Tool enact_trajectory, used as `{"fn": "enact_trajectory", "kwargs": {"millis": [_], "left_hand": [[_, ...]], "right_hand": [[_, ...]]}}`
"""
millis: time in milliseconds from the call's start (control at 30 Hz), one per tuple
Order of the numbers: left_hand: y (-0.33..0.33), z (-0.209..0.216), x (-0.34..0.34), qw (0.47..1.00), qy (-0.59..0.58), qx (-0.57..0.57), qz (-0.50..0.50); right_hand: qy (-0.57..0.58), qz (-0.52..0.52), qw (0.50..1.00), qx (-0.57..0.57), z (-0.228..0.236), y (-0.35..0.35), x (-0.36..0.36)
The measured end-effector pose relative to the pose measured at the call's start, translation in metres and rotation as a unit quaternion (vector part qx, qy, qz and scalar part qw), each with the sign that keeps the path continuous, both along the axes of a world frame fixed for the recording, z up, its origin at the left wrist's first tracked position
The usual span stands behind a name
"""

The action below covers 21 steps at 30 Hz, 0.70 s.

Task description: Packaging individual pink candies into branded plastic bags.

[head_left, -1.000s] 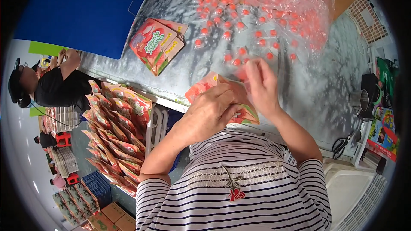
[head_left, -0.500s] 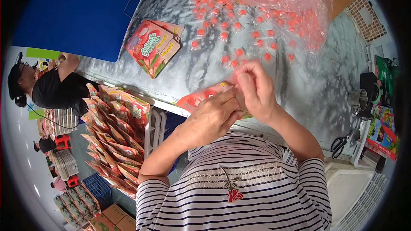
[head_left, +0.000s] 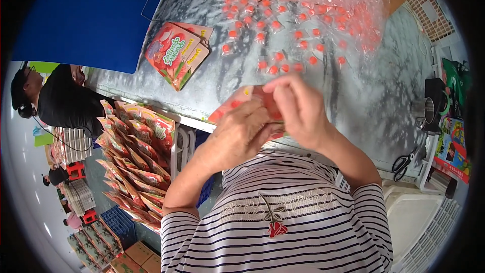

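Note:
My left hand (head_left: 238, 132) is closed around a red-and-pink pouch (head_left: 228, 105) at the table's near edge. Curled over the pouch's upper right side is my right hand (head_left: 302, 111), its thumb and fingers drawn together. Whatever sits between those fingertips is hidden. Just beyond the hands lie small red balls in clear wrappers (head_left: 279, 56), scattered over the grey marbled tabletop (head_left: 222, 78). Many more fill a large clear plastic bag (head_left: 353, 2) at the far side. A few flat pouches (head_left: 176, 53) are stacked at the far left of the table.
Below the table on the left, upright pouches (head_left: 136, 156) stand in packed rows beside a white crate (head_left: 182, 146). Scissors (head_left: 402, 167) lie at the right edge near a metal cup (head_left: 422, 107). A blue panel (head_left: 86, 15) covers the upper left, with another person (head_left: 68, 96) below it.
My right hand has shifted slightly left and down onto the pouch's opening. The pouch has tilted and spread wider. The view has moved a little.

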<state>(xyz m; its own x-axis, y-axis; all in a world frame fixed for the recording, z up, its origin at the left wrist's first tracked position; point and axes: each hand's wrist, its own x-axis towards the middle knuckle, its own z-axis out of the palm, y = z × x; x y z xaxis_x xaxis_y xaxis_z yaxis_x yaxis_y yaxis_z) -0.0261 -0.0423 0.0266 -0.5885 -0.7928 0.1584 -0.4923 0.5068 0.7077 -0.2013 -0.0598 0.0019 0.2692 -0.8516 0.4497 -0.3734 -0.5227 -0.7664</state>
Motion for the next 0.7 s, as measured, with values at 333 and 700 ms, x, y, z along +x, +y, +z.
{"fn": "enact_trajectory", "kwargs": {"millis": [333,700], "left_hand": [[0.018,0.032,0.051,0.983,0.002,-0.089,0.16],[0.022,0.026,0.026,0.984,-0.047,-0.142,0.1]], "right_hand": [[0.241,0.019,0.968,-0.063,-0.104,0.02,-0.02],[-0.239,-0.004,0.966,0.096,0.011,0.011,-0.002]]}}
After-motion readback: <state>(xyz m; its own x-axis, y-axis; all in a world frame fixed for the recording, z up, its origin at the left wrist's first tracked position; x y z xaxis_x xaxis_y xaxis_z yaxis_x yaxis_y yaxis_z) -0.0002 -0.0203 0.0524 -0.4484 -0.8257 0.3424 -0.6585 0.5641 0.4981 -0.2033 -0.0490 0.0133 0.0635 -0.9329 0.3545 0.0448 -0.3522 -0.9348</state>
